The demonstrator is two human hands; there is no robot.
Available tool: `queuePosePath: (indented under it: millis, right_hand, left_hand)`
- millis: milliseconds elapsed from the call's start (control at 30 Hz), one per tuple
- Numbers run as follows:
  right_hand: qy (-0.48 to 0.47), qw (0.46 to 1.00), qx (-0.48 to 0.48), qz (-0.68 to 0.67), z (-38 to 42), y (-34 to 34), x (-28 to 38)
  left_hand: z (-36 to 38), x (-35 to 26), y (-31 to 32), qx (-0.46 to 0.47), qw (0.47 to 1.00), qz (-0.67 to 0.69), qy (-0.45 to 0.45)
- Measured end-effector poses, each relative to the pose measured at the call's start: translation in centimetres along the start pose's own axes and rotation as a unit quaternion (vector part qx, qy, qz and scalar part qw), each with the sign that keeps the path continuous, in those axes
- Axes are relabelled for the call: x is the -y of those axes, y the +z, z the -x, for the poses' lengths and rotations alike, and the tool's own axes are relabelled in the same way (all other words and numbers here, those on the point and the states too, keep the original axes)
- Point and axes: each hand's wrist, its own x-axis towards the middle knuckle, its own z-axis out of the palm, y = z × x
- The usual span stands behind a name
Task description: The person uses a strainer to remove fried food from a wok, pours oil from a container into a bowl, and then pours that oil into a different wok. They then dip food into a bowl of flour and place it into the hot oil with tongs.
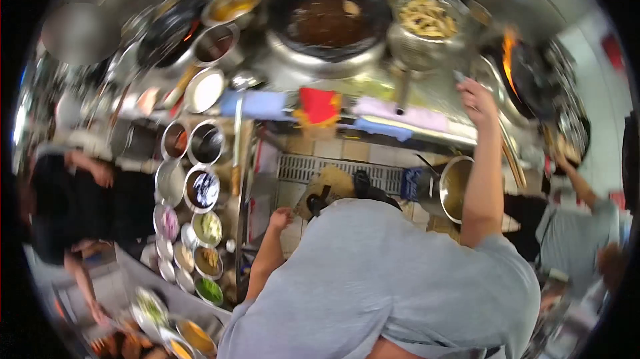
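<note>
My right hand (479,100) reaches forward over the stove's front edge, its fingers closed round a small pale-tipped thing I cannot make out. To its left, a strainer (415,52) holds pale, strip-like food (427,18), and its handle points toward me. A large black wok (330,22) with dark liquid sits ahead, a pale piece floating in it. Low at my left side hangs my left hand (283,218), fingers curled, with nothing visible in it. It is nearest the side counter, apart from the bowls.
Flame (509,59) rises beside another wok (533,82) at right. Folded cloths (400,114) line the stove edge. Several ingredient bowls (202,189) stand at left. A pot (456,189) is under my right arm. Co-workers (577,226) stand on both sides.
</note>
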Motion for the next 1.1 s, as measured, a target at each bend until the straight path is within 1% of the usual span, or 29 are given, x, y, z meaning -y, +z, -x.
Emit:
queuePosePath:
  millis: [33, 100, 133, 200, 333, 367, 400, 467, 500, 533, 567, 633, 667, 700, 733, 767, 800, 867, 900, 933, 967, 1000, 1067, 1100]
  right_hand:
    - [-0.018, 0.999, -0.038, 0.026, 0.2, -0.1, -0.2]
    - [-0.022, 0.996, -0.085, 0.027, 0.1, -0.8, -0.6]
    - [-0.028, 0.994, -0.103, 0.024, 0.5, -1.0, -0.5]
    - [-0.008, 0.996, -0.071, 0.046, 0.6, -1.4, -1.2]
    - [-0.033, 0.989, -0.122, 0.075, -0.6, -3.4, -5.1]
    - [-0.075, 0.95, -0.193, 0.234, -0.9, -3.4, -5.9]
    - [-0.119, 0.878, -0.254, 0.387, -1.8, -3.7, -6.2]
    - [-0.194, 0.788, -0.258, 0.524, -4.5, -7.8, -7.6]
    - [-0.258, 0.721, -0.268, 0.584, -4.4, -7.5, -7.2]
    - [-0.319, 0.644, -0.276, 0.639, -4.3, -7.1, -6.8]
    - [-0.318, 0.641, -0.276, 0.641, -4.3, -6.7, -6.5]
    - [-0.225, 0.778, -0.248, 0.531, -3.7, -5.9, -5.1]
    - [-0.226, 0.774, -0.251, 0.535, -3.1, -5.3, -4.4]
    - [-0.185, 0.835, -0.241, 0.459, -2.3, -3.7, -3.6]
    - [-0.142, 0.888, -0.222, 0.376, -1.9, -2.1, -2.9]
    - [-0.15, 0.913, -0.187, 0.33, -1.6, -1.0, -2.3]
    - [-0.133, 0.944, -0.155, 0.258, -1.3, 0.0, -1.8]
    - [-0.127, 0.962, -0.128, 0.206, -0.9, 2.7, -0.8]
    - [-0.124, 0.965, -0.104, 0.204, -1.6, 3.6, -0.7]
    - [-0.116, 0.977, -0.068, 0.167, -2.2, 4.2, -0.3]
    - [-0.108, 0.985, -0.037, 0.131, -2.9, 4.9, -0.3]
    - [-0.105, 0.986, -0.023, 0.131, -3.6, 6.1, -0.4]
    - [-0.076, 0.986, 0.002, 0.147, -5.4, 8.2, -0.3]
    - [-0.071, 0.986, 0.004, 0.151, -7.1, 8.8, -0.7]
  left_hand:
    - [-0.3, -0.6, 0.2, 0.02, 1.0, -0.024, 0.005]
    - [-0.5, -1.7, 0.5, 0.047, 0.998, -0.018, 0.048]
    - [-1.3, -1.6, 0.6, 0.061, 0.996, -0.031, 0.048]
    - [-3.5, -1.6, 0.8, 0.076, 0.993, 0.029, 0.089]
    - [-4.4, -3.9, 0.9, 0.094, 0.991, 0.035, 0.094]
    - [-4.4, -4.3, 0.9, 0.097, 0.991, 0.013, 0.093]
    - [-4.4, -5.1, 1.1, 0.1, 0.99, -0.005, 0.098]
    - [-3.6, -6.0, 1.1, 0.083, 0.991, -0.023, 0.1]
    - [-3.4, -6.5, 1.1, 0.065, 0.992, -0.039, 0.103]
    - [-3.2, -6.7, 0.9, 0.066, 0.992, -0.037, 0.105]
    - [-2.7, -6.7, 0.8, 0.063, 0.993, -0.024, 0.099]
    - [-3.3, -4.9, 1.2, 0.061, 0.994, 0.017, 0.091]
    - [-3.8, -3.4, 1.1, 0.068, 0.993, 0.018, 0.091]
    - [-5.6, -1.1, 0.7, 0.108, 0.985, 0.07, 0.119]
    - [-4.9, -1.6, 0.9, 0.142, 0.971, 0.122, 0.15]
    - [-3.6, -1.2, 1.2, 0.061, 0.981, -0.046, 0.178]
    - [-1.8, -1.6, 1.5, 0.047, 0.982, -0.039, 0.179]
    - [1.1, -2.2, 2.1, 0.035, 0.992, -0.101, 0.071]
    - [1.7, -1.5, 2.1, 0.016, 0.99, -0.125, 0.067]
    - [2.4, -1.3, 2.3, 0.001, 0.987, -0.15, 0.063]
    - [3.1, -1.2, 2.4, -0.002, 0.989, -0.131, 0.063]
    - [2.5, -0.1, 2.1, -0.012, 0.991, -0.122, 0.061]
    - [-0.2, 3.5, 1.8, 0.01, 0.997, -0.01, 0.075]
    - [0.1, 3.7, 1.7, 0.003, 0.997, -0.006, 0.073]
